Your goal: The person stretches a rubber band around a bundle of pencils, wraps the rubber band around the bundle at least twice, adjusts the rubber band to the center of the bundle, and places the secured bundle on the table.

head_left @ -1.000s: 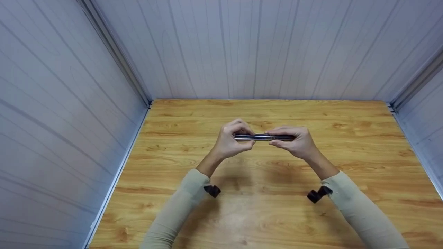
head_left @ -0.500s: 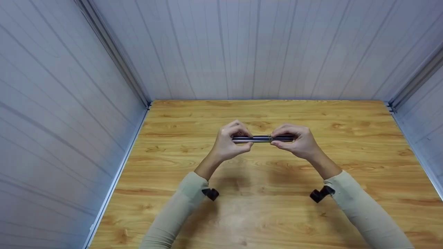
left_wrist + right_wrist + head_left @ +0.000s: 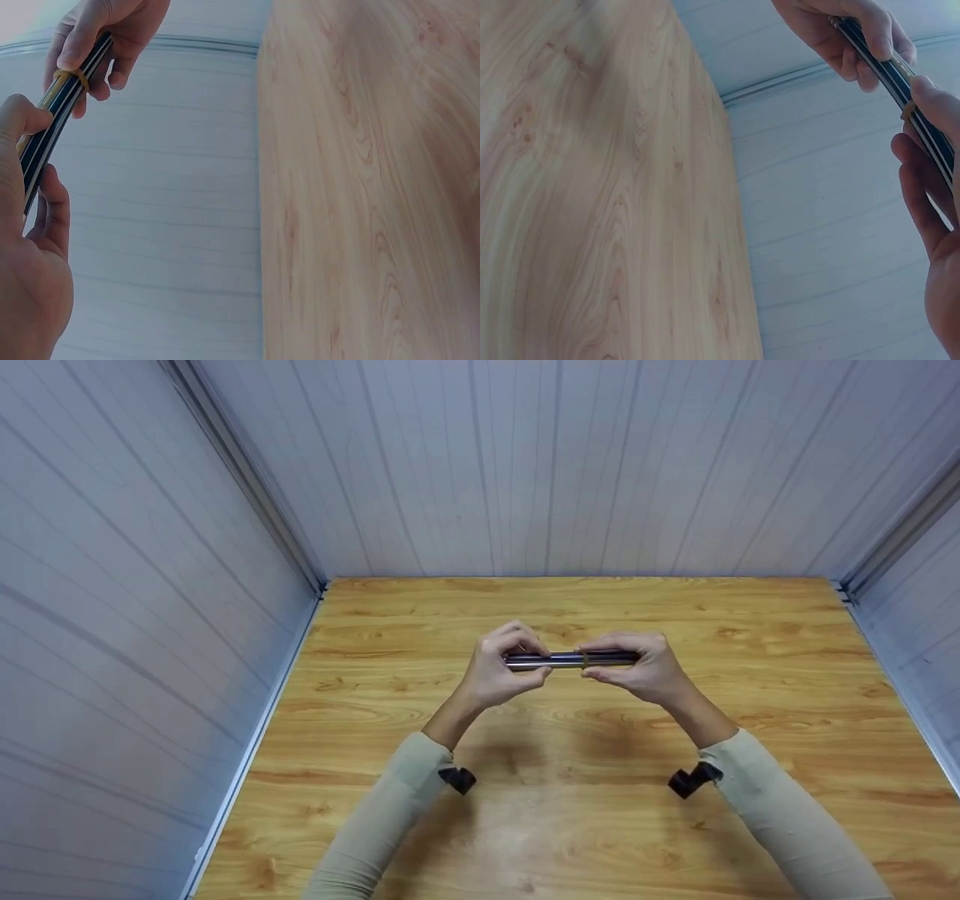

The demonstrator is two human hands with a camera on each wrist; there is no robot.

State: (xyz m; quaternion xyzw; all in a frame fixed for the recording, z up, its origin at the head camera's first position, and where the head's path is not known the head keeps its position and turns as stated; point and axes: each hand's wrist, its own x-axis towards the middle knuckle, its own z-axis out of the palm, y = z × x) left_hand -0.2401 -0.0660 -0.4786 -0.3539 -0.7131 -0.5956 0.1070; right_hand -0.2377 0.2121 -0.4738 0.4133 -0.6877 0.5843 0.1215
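A slim bundle of dark pencils [image 3: 564, 661] with pale stripes is held level above the table, lying left to right in the head view. A tan rubber band [image 3: 586, 660] circles it right of the middle; this band [image 3: 81, 78] shows clearly in the left wrist view. My left hand [image 3: 501, 666] pinches the left part between thumb and fingers. With thumb and fingertips beside the band, my right hand [image 3: 639, 666] grips the right part. The bundle's right end is partly covered by that hand. In the right wrist view the pencils [image 3: 889, 75] slant between both hands.
The wood-patterned table [image 3: 555, 825] spreads below the hands. A pale panelled wall [image 3: 525, 472] rises behind it, and another wall [image 3: 135, 622] stands along the left side. Each sleeve carries a small black wrist mount [image 3: 459, 780].
The right fingertips drew back to the right of the rubber band, then came left again over it. The bundle shifted slightly left and partly back; the left hand keeps its grip.
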